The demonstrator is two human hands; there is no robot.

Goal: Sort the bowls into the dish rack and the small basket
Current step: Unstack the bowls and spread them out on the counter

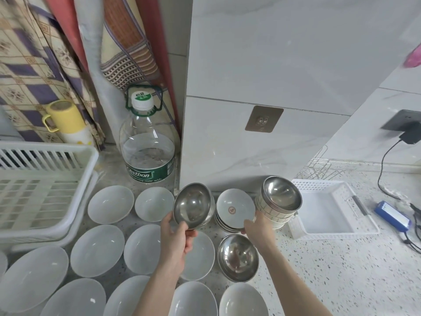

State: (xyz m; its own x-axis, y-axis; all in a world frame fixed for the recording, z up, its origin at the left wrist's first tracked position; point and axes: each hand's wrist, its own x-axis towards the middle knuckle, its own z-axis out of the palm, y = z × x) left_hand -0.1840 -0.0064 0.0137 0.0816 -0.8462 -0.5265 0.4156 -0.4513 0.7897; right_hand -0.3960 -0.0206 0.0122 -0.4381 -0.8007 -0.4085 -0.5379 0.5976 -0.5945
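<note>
My left hand [176,236] grips a steel bowl [192,205] by its near rim and holds it tilted above the counter. My right hand [256,226] holds a stack of steel and cream bowls [279,200], tilted toward me, beside a stack of small white dishes [234,209]. Another steel bowl [238,257] lies on the counter below my right hand. Several white bowls [98,249] cover the counter at the left and front. The white dish rack [43,185] stands at the left. The small white basket [328,208] sits at the right, with nothing in it.
A large water bottle [149,142] stands behind the bowls by the tiled wall. A yellow mug [65,120] sits behind the rack. A wire rack [319,168], a blue device [393,216] and black cables [385,174] lie at the right.
</note>
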